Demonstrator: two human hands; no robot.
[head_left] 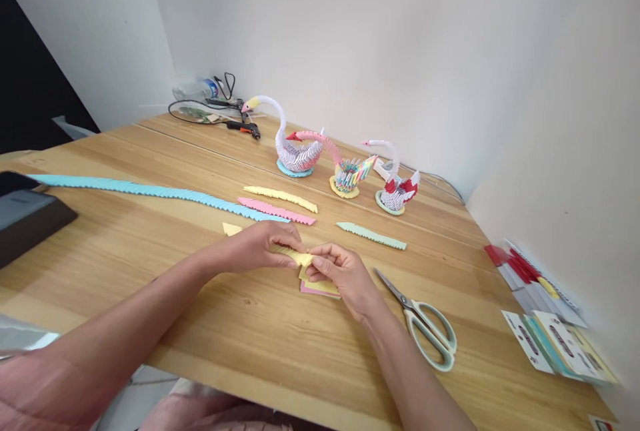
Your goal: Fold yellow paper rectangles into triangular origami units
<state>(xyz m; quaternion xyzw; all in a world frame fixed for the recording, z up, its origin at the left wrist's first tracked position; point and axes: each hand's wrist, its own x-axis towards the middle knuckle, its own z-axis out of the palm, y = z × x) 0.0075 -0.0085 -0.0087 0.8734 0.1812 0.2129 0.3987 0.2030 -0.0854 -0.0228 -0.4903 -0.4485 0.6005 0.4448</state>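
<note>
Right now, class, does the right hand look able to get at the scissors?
Probably yes: the scissors lie beside the right hand with nothing visible between, though it is pinching the yellow folded strip.

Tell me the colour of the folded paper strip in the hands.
The folded paper strip is pale yellow, best seen in the head view.

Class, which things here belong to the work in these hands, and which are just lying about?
In the job:
Held yellow strip, pinched by left hand and right hand
Paper squares
Probably the pink strip, blue strip, green strip and scissors

Apparently lying about:
Paper swans, perhaps as models
Apparent glue gun
Plastic bottle
Dark box
</note>
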